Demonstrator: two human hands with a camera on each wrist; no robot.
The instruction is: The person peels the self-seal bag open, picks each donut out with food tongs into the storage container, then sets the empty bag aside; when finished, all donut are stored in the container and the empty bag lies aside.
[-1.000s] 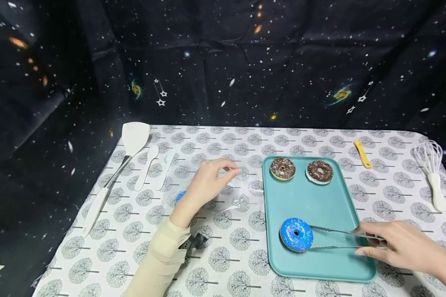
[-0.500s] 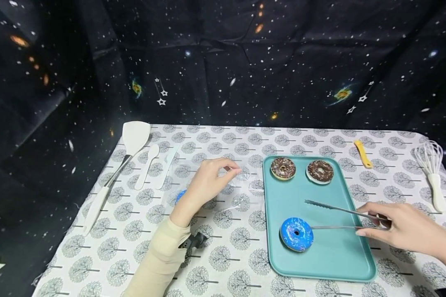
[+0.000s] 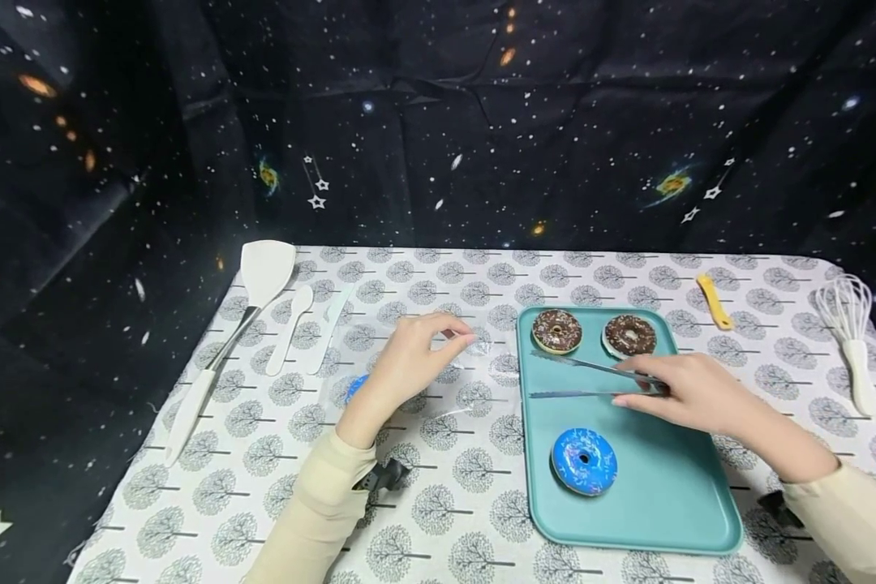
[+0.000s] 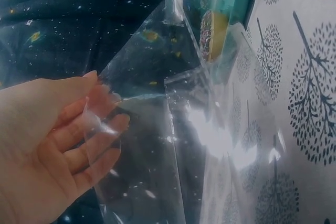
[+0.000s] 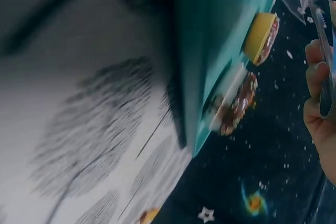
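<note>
The right hand (image 3: 689, 393) holds a pair of thin silver metal tongs (image 3: 587, 380), with fingers curled round the handle end. The tongs are long and shiny, and their two arms stand apart, with nothing between the tips. They hang over the far half of the flat teal plastic tray (image 3: 657, 495), pointing left, just in front of the two brown chocolate doughnuts with sprinkles (image 3: 556, 331) (image 3: 629, 337). A round blue doughnut with light sprinkles (image 3: 584, 461) lies alone on the near part of the tray.

The left hand (image 3: 401, 369) pinches the edge of a clear see-through plastic bag (image 3: 474, 381) and lifts it open, just left of the tray. Something small and blue (image 3: 354, 388) shows in the bag behind the wrist.

On the white tablecloth with grey trees (image 3: 453, 503), a white spatula (image 3: 244, 312) and a small white spoon (image 3: 289, 326) lie far left. A small yellow tool (image 3: 714, 302) and a white whisk (image 3: 850, 341) lie far right. Nothing lies between the tongs and the doughnuts.
</note>
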